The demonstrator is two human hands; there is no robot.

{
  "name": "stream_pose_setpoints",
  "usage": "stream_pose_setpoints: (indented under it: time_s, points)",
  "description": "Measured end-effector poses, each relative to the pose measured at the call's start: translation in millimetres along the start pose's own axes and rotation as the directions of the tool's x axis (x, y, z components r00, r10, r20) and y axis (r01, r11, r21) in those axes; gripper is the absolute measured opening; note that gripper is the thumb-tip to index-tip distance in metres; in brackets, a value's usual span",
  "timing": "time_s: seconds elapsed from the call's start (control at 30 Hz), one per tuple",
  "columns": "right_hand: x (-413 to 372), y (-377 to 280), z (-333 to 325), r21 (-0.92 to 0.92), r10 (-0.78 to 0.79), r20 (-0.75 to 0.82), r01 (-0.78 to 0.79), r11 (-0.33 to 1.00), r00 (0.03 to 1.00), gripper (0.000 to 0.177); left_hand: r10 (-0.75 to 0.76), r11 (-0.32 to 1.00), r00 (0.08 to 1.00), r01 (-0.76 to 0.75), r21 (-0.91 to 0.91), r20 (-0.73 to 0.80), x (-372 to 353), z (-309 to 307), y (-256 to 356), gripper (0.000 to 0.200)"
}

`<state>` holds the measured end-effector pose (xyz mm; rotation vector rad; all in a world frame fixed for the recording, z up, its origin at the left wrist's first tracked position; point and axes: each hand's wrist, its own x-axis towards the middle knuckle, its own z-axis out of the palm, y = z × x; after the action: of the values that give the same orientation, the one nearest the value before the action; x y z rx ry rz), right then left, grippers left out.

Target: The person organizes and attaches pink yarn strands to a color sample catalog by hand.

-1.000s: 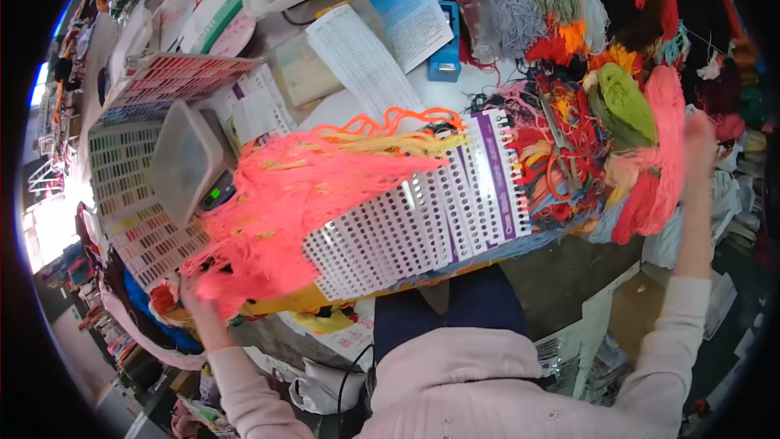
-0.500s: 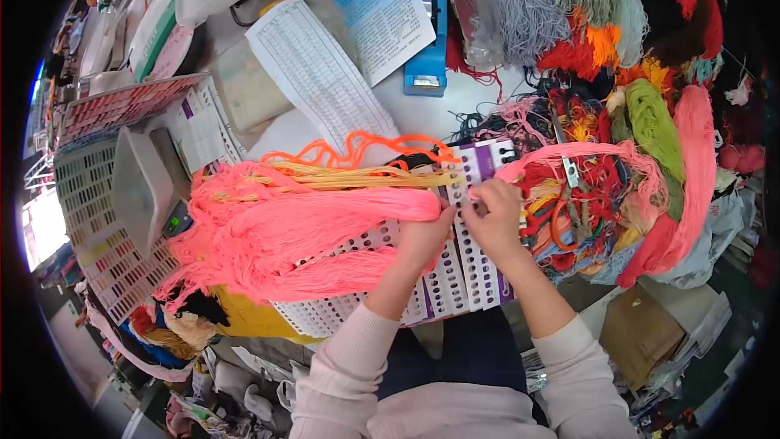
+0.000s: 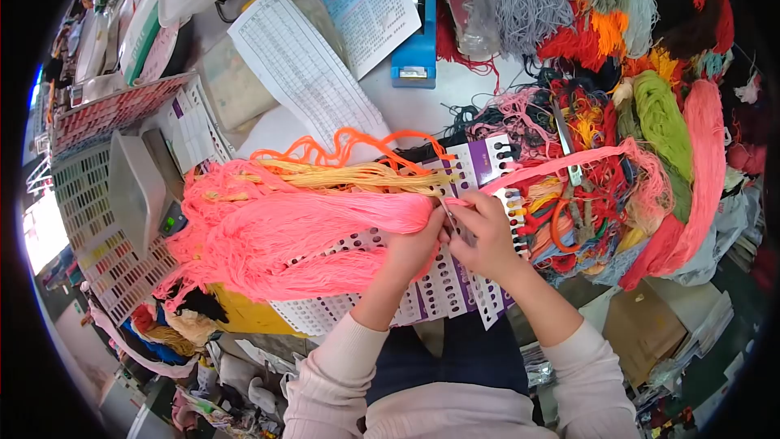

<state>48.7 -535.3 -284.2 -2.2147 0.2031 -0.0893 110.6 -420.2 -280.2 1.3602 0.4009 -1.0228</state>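
Observation:
A large skein of bright pink thread [image 3: 309,223] spreads across white cards with rows of holes [image 3: 451,284]. My left hand [image 3: 413,245] is closed around the looped right end of this skein. Close beside it, my right hand [image 3: 489,237] pinches a pink strand by the edge of a purple-striped card [image 3: 485,161]. From there a pink strand bundle [image 3: 561,154] runs right over a tangle of coloured threads. What lies between the two sets of fingertips is partly hidden. Yellow thread [image 3: 349,179] and an orange cord [image 3: 341,146] lie just beyond the pink skein.
Scissors [image 3: 566,142] with an orange handle rest on the thread tangle. A green skein [image 3: 660,126] and a long pink skein [image 3: 703,171] lie at right. Behind are a jar [image 3: 469,12], a blue device [image 3: 414,49] and a printed sheet [image 3: 305,65]. A shade chart [image 3: 89,219] stands at left.
My right hand has moved slightly left and down, closer to my left hand. The cards beneath have shifted and one now tilts at the front. The left hand keeps hold of the skein.

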Motion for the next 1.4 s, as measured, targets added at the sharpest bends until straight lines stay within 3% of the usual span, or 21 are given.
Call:
stream_pose_setpoints:
  time_s: [0.17, 0.2, 0.3, 0.33, 0.43, 0.47, 0.57, 0.6, 0.63, 0.7, 0.73, 0.77, 0.83, 0.87, 0.97, 1.03, 1.1, 1.23, 1.27, 1.33, 1.4]
  points:
    - [8.4, 2.4, -2.4, 0.123, 0.082, -0.022, -0.079, 0.989, 0.996, 0.038, -0.019, 0.988, 0.999, 0.026, 0.152, -0.044, -5.7, -6.3, 22.5, 0.008]
    - [9.5, 2.6, -4.0, 0.152, 0.096, -0.027, -0.090, 0.984, 0.995, 0.037, -0.068, 0.997, 0.997, 0.069, 0.029, -0.038, -4.2, -20.9, 22.9, 0.007]
    - [7.7, 5.4, 1.5, 0.156, 0.096, -0.042, -0.089, 0.984, 0.994, 0.036, -0.024, 1.000, 1.000, 0.024, -0.006, 0.017, -2.3, -30.4, 25.6, 0.007]
    - [8.2, 6.0, 4.2, 0.143, 0.085, -0.044, -0.078, 0.987, 0.995, 0.035, -0.059, 0.992, 0.995, 0.067, 0.106, -0.076, -2.0, -27.0, 21.0, 0.009]
    - [9.6, 6.2, 4.6, 0.122, 0.085, -0.038, -0.080, 0.989, 0.996, 0.034, 0.009, 1.000, 0.996, -0.010, -0.010, -0.093, -1.5, -22.8, 21.8, 0.010]
    - [9.3, 7.6, 4.2, 0.096, 0.058, -0.058, -0.053, 0.994, 0.997, 0.032, -0.101, 0.992, 0.994, 0.097, -0.078, -0.047, -5.5, -23.7, 27.6, 0.011]
    - [10.1, 15.3, 6.4, 0.109, 0.031, -0.078, -0.022, 0.994, 0.996, 0.025, -0.176, 0.883, 0.965, 0.241, -0.403, 0.193, -23.5, -37.2, 40.2, 0.019]
    - [9.5, 17.1, 8.8, 0.171, 0.065, -0.062, -0.053, 0.984, 0.996, 0.023, -0.110, 0.852, 0.899, 0.305, -0.426, 0.424, -24.7, -45.9, 39.1, 0.025]
    - [9.4, 17.1, 9.9, 0.233, 0.095, -0.043, -0.083, 0.969, 0.994, 0.021, -0.168, 0.907, 0.911, 0.293, -0.304, 0.377, -19.5, -43.9, 34.5, 0.025]
    - [10.0, 15.5, 12.3, 0.329, 0.132, -0.185, -0.065, 0.942, 0.974, 0.022, -0.249, 0.962, 0.932, 0.270, -0.046, 0.265, -3.3, -24.6, 26.4, 0.026]
    - [10.0, 18.4, 13.8, 0.330, 0.124, -0.221, -0.045, 0.943, 0.967, 0.022, -0.197, 0.964, 0.966, 0.160, 0.212, 0.167, -0.1, -9.2, 27.5, 0.022]
    - [10.2, 20.7, 14.0, 0.328, 0.115, -0.254, -0.026, 0.944, 0.960, 0.022, -0.112, 0.950, 0.978, 0.053, 0.306, 0.177, 1.4, -9.1, 25.1, 0.020]
    - [10.5, 19.8, 14.9, 0.151, 0.069, -0.166, -0.043, 0.988, 0.984, 0.027, 0.050, 0.864, 0.974, -0.153, 0.480, 0.222, 3.6, -9.9, 21.2, 0.018]
    - [10.2, 18.2, 16.3, 0.064, 0.054, -0.121, -0.047, 0.997, 0.991, 0.030, -0.031, 0.871, 0.998, -0.003, 0.492, 0.062, -1.8, -15.4, 25.9, 0.015]
    - [12.4, 15.1, 20.8, -0.093, 0.087, -0.072, -0.093, 0.991, 0.994, 0.038, -0.218, 0.965, 0.954, 0.242, 0.100, -0.205, -28.8, -42.2, 56.1, 0.020]
    - [13.3, 13.5, 20.6, -0.142, 0.093, -0.087, -0.105, 0.984, 0.992, 0.035, -0.268, 0.963, 0.942, 0.253, -0.096, -0.202, -48.2, -88.0, 66.5, 0.023]
    - [15.2, 13.8, 20.8, -0.187, 0.058, -0.112, -0.078, 0.979, 0.992, 0.029, -0.229, 0.951, 0.961, 0.186, -0.248, -0.156, -73.7, -140.9, 78.9, 0.023]
    - [20.5, 6.7, 17.2, -0.154, 0.068, -0.087, -0.081, 0.985, 0.994, 0.026, -0.046, 0.939, 0.936, -0.079, -0.335, -0.350, -118.9, -186.6, 119.9, 0.020]
    - [20.9, 5.4, 18.3, -0.165, 0.080, -0.097, -0.096, 0.982, 0.992, 0.025, 0.037, 0.899, 0.941, -0.178, -0.401, -0.336, -127.6, -202.9, 129.0, 0.021]
    - [21.2, 5.3, 20.1, -0.189, 0.073, -0.113, -0.094, 0.977, 0.991, 0.025, 0.074, 0.823, 0.860, -0.338, -0.456, -0.505, -136.9, -219.0, 150.4, 0.023]
    - [21.1, 1.0, 16.3, -0.216, 0.072, -0.093, -0.091, 0.972, 0.993, 0.027, 0.181, 0.832, 0.763, -0.455, -0.316, -0.621, -159.0, -202.4, 164.7, 0.022]
